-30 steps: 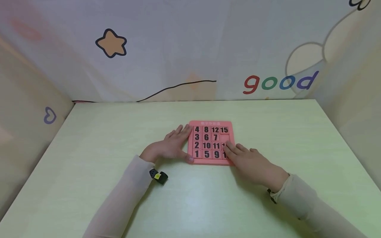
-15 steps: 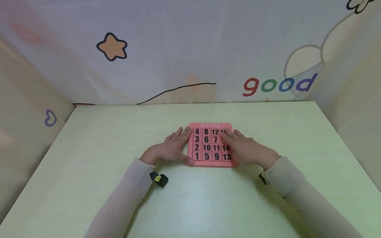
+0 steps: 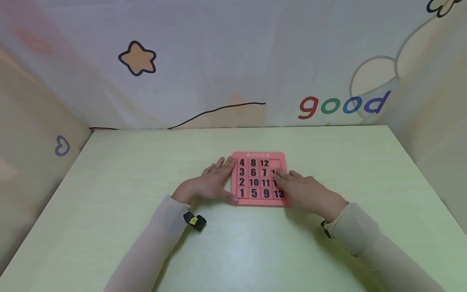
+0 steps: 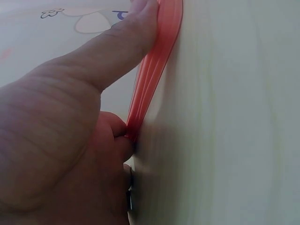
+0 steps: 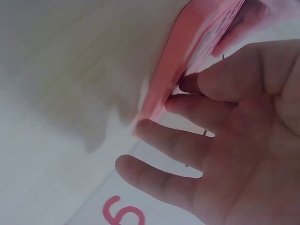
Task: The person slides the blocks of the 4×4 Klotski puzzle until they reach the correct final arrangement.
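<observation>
A pink sliding number puzzle (image 3: 253, 182) lies flat on the table, with black-numbered square tiles and a gap at its top right. Along its left edge rests my left hand (image 3: 208, 182), fingers extended near the upper corner and thumb at the lower one. In the left wrist view, the thumb (image 4: 117, 47) lies against the puzzle's pink side (image 4: 154, 65). My right hand (image 3: 310, 194) reaches over the right edge, its fingertips on the right column just below the gap and partly covering two tiles. The right wrist view shows its outstretched fingers (image 5: 173, 140) beside the frame.
The pale green table (image 3: 109, 194) spreads around the puzzle. A light fabric backdrop (image 3: 219, 52) with a star and coloured letters rises behind it, and fabric walls stand at both sides. A small black device (image 3: 195, 221) is strapped to the left wrist.
The right hand went up to the top right tile and came back down. Tile 15 slid down one row, so the gap moved to the top right corner. The left hand stayed put.
</observation>
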The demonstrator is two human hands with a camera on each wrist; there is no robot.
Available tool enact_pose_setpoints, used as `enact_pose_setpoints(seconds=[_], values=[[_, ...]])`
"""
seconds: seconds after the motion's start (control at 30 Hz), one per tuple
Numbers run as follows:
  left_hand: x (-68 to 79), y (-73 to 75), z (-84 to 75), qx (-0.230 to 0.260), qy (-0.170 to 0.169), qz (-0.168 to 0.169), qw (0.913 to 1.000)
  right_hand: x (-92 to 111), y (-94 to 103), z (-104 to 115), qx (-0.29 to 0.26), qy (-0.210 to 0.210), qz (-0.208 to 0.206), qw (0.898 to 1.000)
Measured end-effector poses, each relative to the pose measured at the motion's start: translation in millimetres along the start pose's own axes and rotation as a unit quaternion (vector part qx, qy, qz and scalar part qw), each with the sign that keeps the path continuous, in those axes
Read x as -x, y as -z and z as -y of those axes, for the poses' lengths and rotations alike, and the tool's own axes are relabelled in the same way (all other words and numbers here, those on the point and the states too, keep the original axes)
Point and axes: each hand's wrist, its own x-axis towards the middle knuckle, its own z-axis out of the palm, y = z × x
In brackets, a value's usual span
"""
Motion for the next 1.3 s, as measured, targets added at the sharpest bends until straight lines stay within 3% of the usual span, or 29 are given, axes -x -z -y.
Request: enact_pose_setpoints(seconds=[0.23,0.43,0.77,1.3], values=[[4.3,-0.2,1.5,0.005,0.006,-0.001,1.0,6,1.6,7,0.016,0.026,-0.011,0.999],[4.3,-3.0,3.1,0.011,0.001,0.0,0.9999,-12,3.8,6,-0.013,0.027,-0.032,0.999],[2.5,-7.2,2.6,0.012,-0.003,0.0,0.9999,-38,4.5,4,-0.035,-0.007,0.004,0.999],[0.0,0.2,2.2,-0.007,-0.004,-0.001,1.0,-21,15.0,-17,-0.001,-0.033,-0.031,0.999]])
